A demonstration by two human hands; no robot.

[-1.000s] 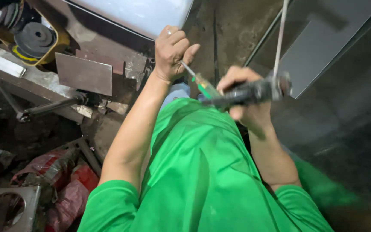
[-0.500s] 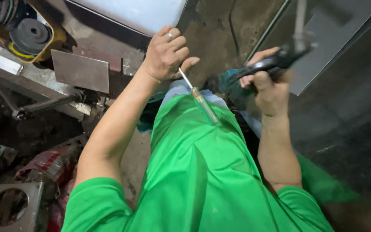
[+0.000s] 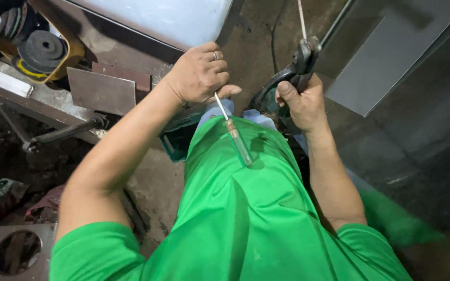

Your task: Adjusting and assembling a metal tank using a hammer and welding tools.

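Screwdriver (image 3: 234, 136): shaft pinched in the clenched left hand (image 3: 198, 73), clear handle slanting down-right over the green shirt (image 3: 246, 218), its near end free; right hand (image 3: 300, 104), just right, grasps a dark electrode holder (image 3: 300, 60) with rod (image 3: 301, 18) pointing far.

Count of things around the two hands

Two hands show: the left hand (image 3: 199, 73) holds one screwdriver (image 3: 234, 136) with a clear handle, and wears one ring (image 3: 215, 55); the right hand (image 3: 300, 104) grips one black-handled welding holder (image 3: 295, 67) carrying one thin rod (image 3: 301, 18). Left of the left hand lie two flat metal plates, one grey plate (image 3: 101, 91) and one rusty plate (image 3: 123, 77) behind it, and beyond them one yellow tray (image 3: 74, 52) holds a stack of dark grinding discs (image 3: 40, 47), too overlapped to count exactly. One metal block with one round hole (image 3: 16, 252) sits below the left elbow. One grey sheet panel (image 3: 391, 57) leans right of the right hand.
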